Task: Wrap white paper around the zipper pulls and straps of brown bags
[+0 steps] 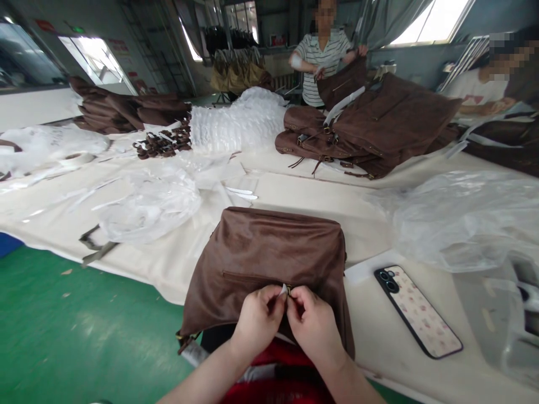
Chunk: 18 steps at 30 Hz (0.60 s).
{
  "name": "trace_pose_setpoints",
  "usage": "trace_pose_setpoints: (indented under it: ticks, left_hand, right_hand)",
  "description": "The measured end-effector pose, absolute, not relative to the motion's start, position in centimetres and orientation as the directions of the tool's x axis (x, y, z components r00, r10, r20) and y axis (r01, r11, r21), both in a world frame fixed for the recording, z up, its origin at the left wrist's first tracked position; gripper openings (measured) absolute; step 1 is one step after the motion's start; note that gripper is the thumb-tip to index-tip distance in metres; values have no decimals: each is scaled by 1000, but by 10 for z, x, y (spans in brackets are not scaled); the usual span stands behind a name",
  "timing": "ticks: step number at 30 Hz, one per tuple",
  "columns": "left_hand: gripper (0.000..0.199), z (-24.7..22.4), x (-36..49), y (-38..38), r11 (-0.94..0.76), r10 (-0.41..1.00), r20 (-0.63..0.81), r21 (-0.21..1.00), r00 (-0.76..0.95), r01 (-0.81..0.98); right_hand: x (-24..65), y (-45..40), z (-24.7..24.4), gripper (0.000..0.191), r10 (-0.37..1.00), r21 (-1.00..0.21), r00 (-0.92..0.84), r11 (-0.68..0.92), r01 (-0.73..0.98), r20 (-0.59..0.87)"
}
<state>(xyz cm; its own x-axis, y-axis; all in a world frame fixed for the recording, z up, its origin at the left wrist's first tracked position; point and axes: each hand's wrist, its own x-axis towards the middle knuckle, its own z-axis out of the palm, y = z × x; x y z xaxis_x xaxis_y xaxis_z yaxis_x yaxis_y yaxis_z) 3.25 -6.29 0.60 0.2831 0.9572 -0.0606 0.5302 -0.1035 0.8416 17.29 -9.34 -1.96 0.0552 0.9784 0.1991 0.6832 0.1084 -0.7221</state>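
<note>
A brown leather bag point(273, 241) lies at the table's front edge, its lower part hanging toward me. A zipper point(248, 279) runs across its face. At the right end of that zipper, my left hand point(263, 314) pinches a small white piece of paper or tissue point(284, 289). Close beside it, my right hand point(311, 317) pinches at the small brass-coloured zipper pull point(289, 290), most of it hidden by the fingers. Both hands rest against the bag, fingertips nearly touching.
A phone in a patterned case point(421, 314) lies to the right. Clear plastic bags point(455, 219) and more plastic point(151, 205) lie on the table point(295, 188). Stacked brown bags point(391, 123) stand at the back right. Across the table, a person in a striped shirt point(314, 62) handles a bag.
</note>
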Motion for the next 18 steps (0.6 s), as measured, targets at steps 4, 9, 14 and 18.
trace_pose_setpoints:
  ticks: [4,9,14,18]
  left_hand:
    - [24,7,35,-64,-97,964,-54,840,260,534]
    - [23,8,36,-61,-82,967,-67,830,244,552]
    - [24,5,31,-57,85,957,-197,892,213,444]
    - [27,2,26,-59,181,937,-273,913,220,365]
  right_hand:
    - [173,-98,-17,12,974,-723,12,159,672,225]
    - [173,-100,-16,12,978,-748,-20,174,641,210]
    - [181,-93,-13,26,997,-853,70,-70,517,-39]
    - [184,-86,-10,31,973,-918,10,-220,330,-229]
